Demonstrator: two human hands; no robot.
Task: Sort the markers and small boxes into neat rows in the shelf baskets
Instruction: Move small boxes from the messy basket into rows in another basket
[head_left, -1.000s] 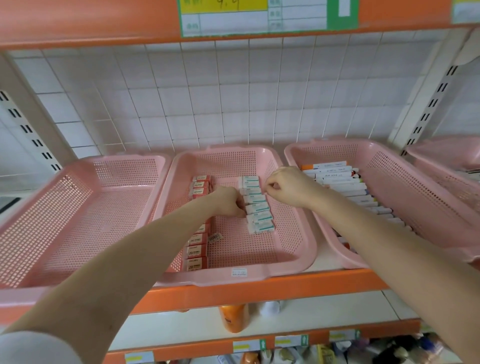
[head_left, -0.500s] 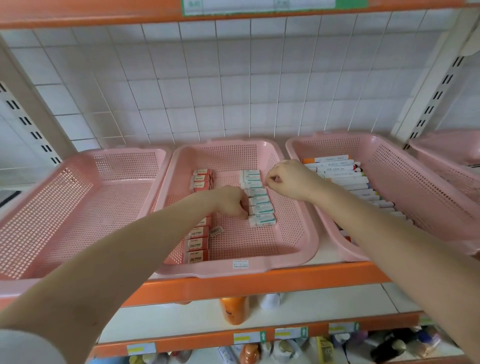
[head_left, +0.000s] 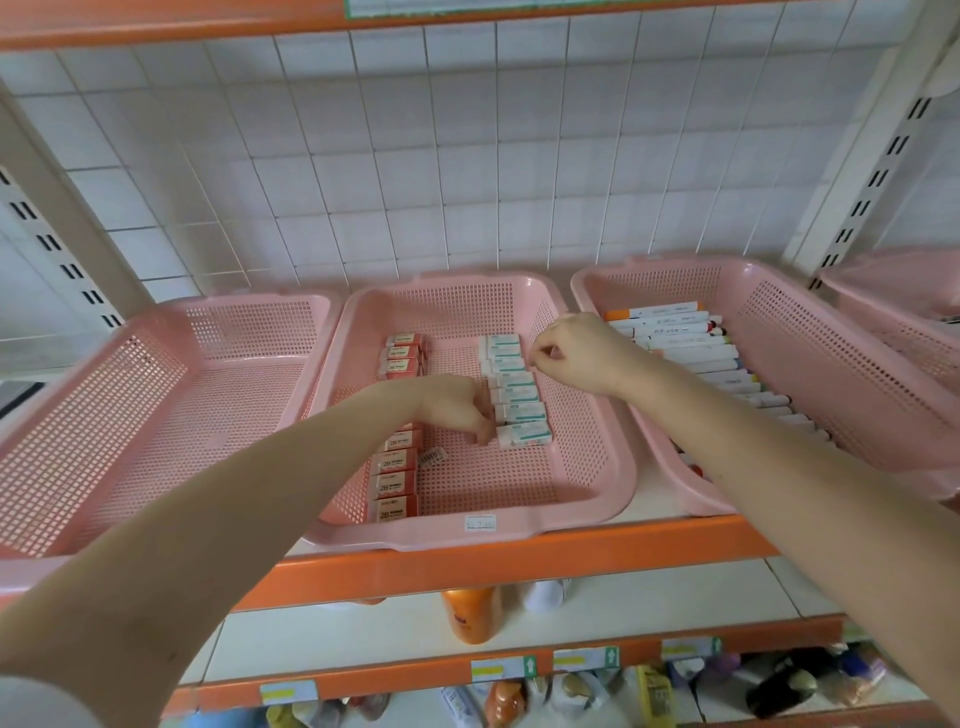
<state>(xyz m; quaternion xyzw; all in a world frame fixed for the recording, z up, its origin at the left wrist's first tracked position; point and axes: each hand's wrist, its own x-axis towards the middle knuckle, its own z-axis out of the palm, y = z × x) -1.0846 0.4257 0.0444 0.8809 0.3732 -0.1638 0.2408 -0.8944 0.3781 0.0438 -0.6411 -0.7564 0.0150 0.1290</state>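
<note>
The middle pink basket (head_left: 467, 540) holds a row of red small boxes (head_left: 397, 480) along its left side and a row of white-and-teal small boxes (head_left: 511, 384) down its centre. My left hand (head_left: 460, 408) has its fingers curled, with the fingertips against the left ends of the nearest white boxes. My right hand (head_left: 576, 353) is curled at the right side of the row's far end and holds nothing visible. Markers (head_left: 691, 343) lie side by side in the right pink basket (head_left: 857, 364); my right forearm hides part of them.
An empty pink basket (head_left: 156, 415) stands at the left, and another basket (head_left: 893, 291) is cut off at the far right. A loose barcode label (head_left: 432, 457) lies on the middle basket's floor. Below the orange shelf edge (head_left: 519, 566) stand an orange bottle (head_left: 472, 613) and other goods.
The view has shifted a little. Both hands stay on either side of the white box row. My left hand has slid slightly toward the nearest box.
</note>
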